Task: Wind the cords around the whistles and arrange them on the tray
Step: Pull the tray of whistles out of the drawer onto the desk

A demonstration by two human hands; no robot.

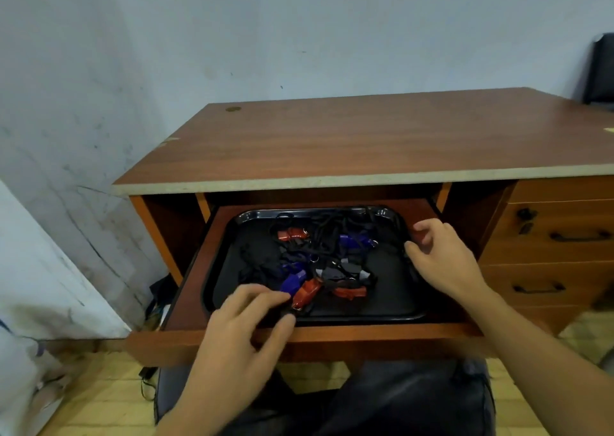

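A black tray [382,299] lies on a pulled-out shelf under the desk. On it sits a tangled heap of red, blue and black whistles [307,291] with black cords [327,233]. My left hand [246,322] rests over the tray's near left edge, fingers spread, fingertips close to a red whistle and a blue one. My right hand [442,256] is at the tray's right rim, fingers curled at the edge; whether it grips the rim is unclear.
The wooden desk top [365,140] juts out above the shelf [332,334]. Drawers with dark handles [558,246] stand at the right. A wall is behind and to the left. My knees are below the shelf.
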